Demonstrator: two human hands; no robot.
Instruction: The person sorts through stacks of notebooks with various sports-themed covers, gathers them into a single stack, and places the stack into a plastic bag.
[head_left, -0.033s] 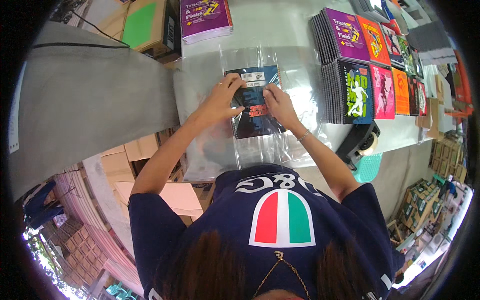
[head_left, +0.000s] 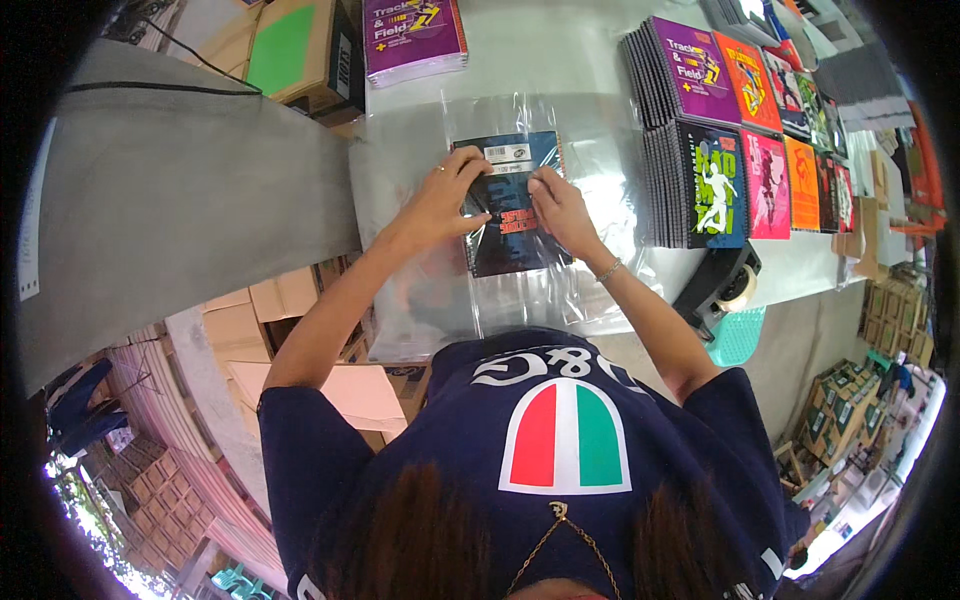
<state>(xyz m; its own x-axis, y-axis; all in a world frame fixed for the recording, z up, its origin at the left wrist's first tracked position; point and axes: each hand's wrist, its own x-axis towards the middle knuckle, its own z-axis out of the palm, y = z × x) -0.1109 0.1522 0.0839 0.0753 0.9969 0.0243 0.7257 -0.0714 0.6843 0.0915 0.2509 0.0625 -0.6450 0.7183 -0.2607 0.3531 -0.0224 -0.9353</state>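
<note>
Notebook (head_left: 515,255), dark and spiral-bound, lies on our worktop (head_left: 560,60) between our hands.
Our left hand (head_left: 438,205) spreads thumb and fingers apart over its left side; our right hand (head_left: 567,217) curls its fingers near the white label (head_left: 508,153), pinching or not, we cannot tell. Clear plastic (head_left: 612,230) surrounds it, near our tape dispenser (head_left: 712,283).

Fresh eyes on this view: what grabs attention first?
Probably the red, white and green emblem on the navy shirt, large at lower center. Next, the bright rows of spiral notebooks at upper right, in purple, orange, pink and more. Then the center: left hand and right hand on a dark notebook, with clear plastic around it.
</note>
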